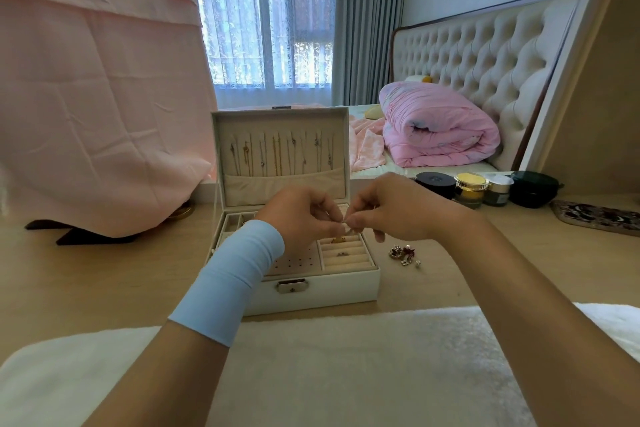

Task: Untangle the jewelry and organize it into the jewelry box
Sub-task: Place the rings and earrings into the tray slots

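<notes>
Soft daylight from the window (266, 28); wide-angle edges bend.

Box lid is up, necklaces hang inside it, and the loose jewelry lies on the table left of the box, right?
Wrong side: the head view shows the loose jewelry lying on the table right of the box. The lid is up with necklaces hanging inside, as you said.

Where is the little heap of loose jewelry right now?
In the head view the heap lies on the wooden table, just right of the open jewelry box and below the right hand in the picture.
</notes>
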The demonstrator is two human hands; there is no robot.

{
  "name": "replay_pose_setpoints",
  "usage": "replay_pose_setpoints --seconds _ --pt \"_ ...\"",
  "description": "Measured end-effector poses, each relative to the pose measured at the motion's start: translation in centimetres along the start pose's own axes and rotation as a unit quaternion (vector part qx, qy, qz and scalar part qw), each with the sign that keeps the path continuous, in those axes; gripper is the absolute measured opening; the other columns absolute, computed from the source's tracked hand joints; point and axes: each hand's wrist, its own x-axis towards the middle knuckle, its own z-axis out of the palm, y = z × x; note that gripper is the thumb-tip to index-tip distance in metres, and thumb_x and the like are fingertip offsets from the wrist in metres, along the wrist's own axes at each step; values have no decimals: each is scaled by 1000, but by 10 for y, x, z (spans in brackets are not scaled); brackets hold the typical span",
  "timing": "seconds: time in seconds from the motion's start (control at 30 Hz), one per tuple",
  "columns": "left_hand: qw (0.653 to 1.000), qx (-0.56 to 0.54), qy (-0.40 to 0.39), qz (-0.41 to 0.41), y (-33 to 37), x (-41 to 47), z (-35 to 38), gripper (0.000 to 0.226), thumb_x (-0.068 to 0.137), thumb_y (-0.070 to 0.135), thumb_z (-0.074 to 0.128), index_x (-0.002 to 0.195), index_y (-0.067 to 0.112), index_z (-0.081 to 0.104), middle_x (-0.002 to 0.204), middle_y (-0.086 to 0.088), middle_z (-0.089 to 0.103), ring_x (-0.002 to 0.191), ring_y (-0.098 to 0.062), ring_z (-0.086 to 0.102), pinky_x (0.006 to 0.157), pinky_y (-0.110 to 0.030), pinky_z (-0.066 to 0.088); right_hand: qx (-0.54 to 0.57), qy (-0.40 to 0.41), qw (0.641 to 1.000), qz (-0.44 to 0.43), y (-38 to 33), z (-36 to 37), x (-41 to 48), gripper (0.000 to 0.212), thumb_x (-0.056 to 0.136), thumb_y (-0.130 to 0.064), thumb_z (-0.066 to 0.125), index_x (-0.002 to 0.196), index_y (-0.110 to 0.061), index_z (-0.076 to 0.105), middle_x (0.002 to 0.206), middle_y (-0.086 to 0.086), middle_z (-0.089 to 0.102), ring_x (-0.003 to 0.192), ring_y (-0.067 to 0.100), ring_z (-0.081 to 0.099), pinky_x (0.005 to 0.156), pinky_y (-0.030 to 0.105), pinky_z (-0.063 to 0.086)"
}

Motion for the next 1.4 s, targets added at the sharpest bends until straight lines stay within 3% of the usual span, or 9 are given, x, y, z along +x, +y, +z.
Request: replay_pose_setpoints --seconds 0.23,0.4,0.53,0.7,0.9,1.03,1.13,1.27,1.4 --pt "991 91 -95 -33 7 -3 -1 7 75 27 82 80 27 76 76 11 73 75 -6 66 75 -22 55 -45 -83 995 14 -3 5 0 8 90 -30 75 91 -23 78 58 -11 66 49 1 57 49 15 45" --pt "987 104 -118 -25 6 -5 -5 7 80 25 77 83 31 77 78 14 73 78 -6 66 73 -18 53 -44 -94 994 17 -3 7 1 5 88 -29 76 88 -25 78 78 -5 74 56 6 62 55 20 51" --pt "985 98 -138 -23 3 -4 -9 11 83 25 75 92 31 75 83 13 74 82 -7 67 84 -26 55 -36 -97 994 19 -3 7 0 7 88 -32 76 90 -25 79 76 -7 74 55 5 61 59 22 53" --pt "991 63 -112 -23 3 -3 -4 8 82 28 76 90 29 75 81 11 74 81 -7 68 86 -29 56 -15 -99 995 21 -7 2 -3 11 92 -30 72 91 -20 77 57 -14 67 50 1 56 57 19 47" --pt "997 1 -70 -29 -3 -2 -7 4 83 23 76 87 24 76 80 6 75 84 -15 70 88 -32 57 61 -83 994 24 -7 -4 -8 14 97 -29 65 94 -22 77 84 -10 77 61 5 61 59 21 44" --pt "997 -10 -66 -32 -3 -2 -9 3 82 22 76 85 23 76 80 6 75 82 -13 70 87 -33 57 71 -69 995 16 -7 -3 -6 6 90 -25 75 94 -24 79 81 -10 77 59 2 61 61 15 47" --pt "995 24 -94 -39 -1 -3 -10 4 80 25 78 84 25 76 79 7 75 83 -14 70 85 -32 58 61 -82 995 17 -5 -1 -4 6 87 -21 78 93 -21 80 81 -8 78 59 5 61 72 23 55" --pt "986 101 -126 -42 3 -4 -7 6 81 27 76 87 27 76 80 11 73 75 -7 64 74 -22 54 21 -82 996 17 -6 6 -1 5 82 -20 83 86 -20 81 70 -4 75 56 6 60 57 17 49" --pt "982 132 -129 -35 6 -4 -6 3 82 31 74 84 29 75 75 16 69 69 -3 59 65 -20 49 -8 -76 997 15 -7 7 2 5 80 -21 84 82 -21 80 72 -6 75 56 7 61 59 20 54"
